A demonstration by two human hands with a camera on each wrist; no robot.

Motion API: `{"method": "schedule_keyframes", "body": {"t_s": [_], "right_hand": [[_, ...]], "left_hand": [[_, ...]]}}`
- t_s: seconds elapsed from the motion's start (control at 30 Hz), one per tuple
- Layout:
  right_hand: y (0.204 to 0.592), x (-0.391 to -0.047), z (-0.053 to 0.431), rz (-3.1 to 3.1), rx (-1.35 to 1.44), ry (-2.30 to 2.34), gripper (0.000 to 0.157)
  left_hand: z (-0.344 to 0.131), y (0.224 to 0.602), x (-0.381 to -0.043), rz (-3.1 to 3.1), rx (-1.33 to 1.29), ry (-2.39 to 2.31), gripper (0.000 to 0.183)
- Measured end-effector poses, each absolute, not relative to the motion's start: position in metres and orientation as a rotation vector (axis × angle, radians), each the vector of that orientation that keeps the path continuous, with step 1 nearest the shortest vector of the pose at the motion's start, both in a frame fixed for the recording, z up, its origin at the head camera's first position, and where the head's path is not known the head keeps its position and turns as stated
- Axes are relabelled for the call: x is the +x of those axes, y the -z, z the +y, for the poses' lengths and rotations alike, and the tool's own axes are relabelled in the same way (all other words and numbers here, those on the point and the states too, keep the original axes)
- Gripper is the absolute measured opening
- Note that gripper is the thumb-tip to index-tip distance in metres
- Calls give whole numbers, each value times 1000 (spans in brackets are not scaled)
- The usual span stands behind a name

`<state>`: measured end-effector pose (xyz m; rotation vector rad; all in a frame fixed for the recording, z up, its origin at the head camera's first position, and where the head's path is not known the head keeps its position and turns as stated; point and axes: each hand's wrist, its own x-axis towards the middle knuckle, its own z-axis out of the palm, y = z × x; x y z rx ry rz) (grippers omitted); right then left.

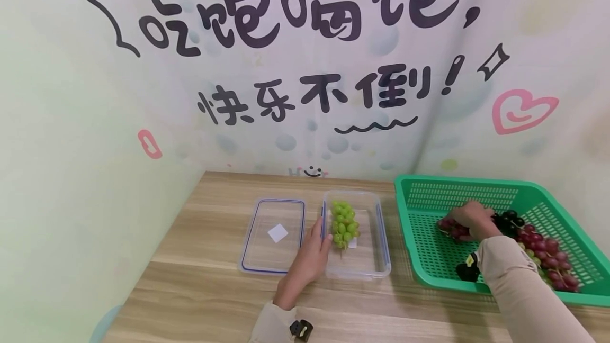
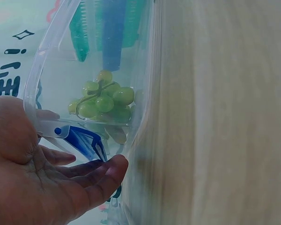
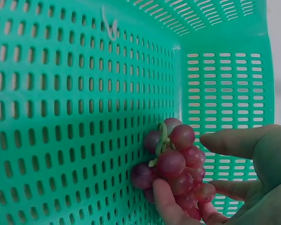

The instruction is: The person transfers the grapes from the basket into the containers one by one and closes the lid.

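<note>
My left hand point(image 1: 312, 255) is at the left wall of a clear plastic box point(image 1: 364, 269), thumb over the rim and fingers on the outer side by a blue-edged clip flap point(image 2: 86, 143). Inside the box lies a bunch of green grapes point(image 1: 344, 225), its stem toward me. Over in the green basket point(image 1: 419, 274), my right hand point(image 1: 472, 217) grips a small bunch of red grapes point(image 3: 178, 166). The right wrist view has its fingers curled around that bunch, close to the basket's slotted wall, with a green stem showing on top.
A clear lid point(image 1: 267, 250) with a blue seal lies flat left of the box. In the basket's right part are black grapes point(image 1: 510, 220) and more red grapes point(image 1: 548, 253), with green ones partly hidden by my right sleeve. A printed wall point(image 1: 286, 147) stands behind the wooden table point(image 1: 205, 279).
</note>
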<state>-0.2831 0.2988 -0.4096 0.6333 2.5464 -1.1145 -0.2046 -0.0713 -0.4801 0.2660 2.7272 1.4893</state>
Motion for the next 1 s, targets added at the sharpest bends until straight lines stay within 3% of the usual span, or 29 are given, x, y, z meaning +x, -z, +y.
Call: {"method": "schedule_keyframes", "body": {"t_s": [0.2, 0.4, 0.77, 0.87, 1.0], "right_hand": [[410, -283, 300, 2629, 712, 939, 65], [410, -284, 299, 2632, 808, 842, 77], [414, -282, 302, 2593, 649, 954, 95], [416, -283, 303, 2616, 627, 937, 89], [418, -285, 303, 2653, 541, 864, 63]], "left_hand": [[-70, 481, -206, 2705, 255, -1489, 56], [-70, 482, -206, 2709, 254, -1489, 55], [-70, 481, -206, 2682, 224, -1475, 57], [-70, 480, -206, 2679, 219, -1475, 56], [-71, 480, -206, 2686, 220, -1468, 56]]}}
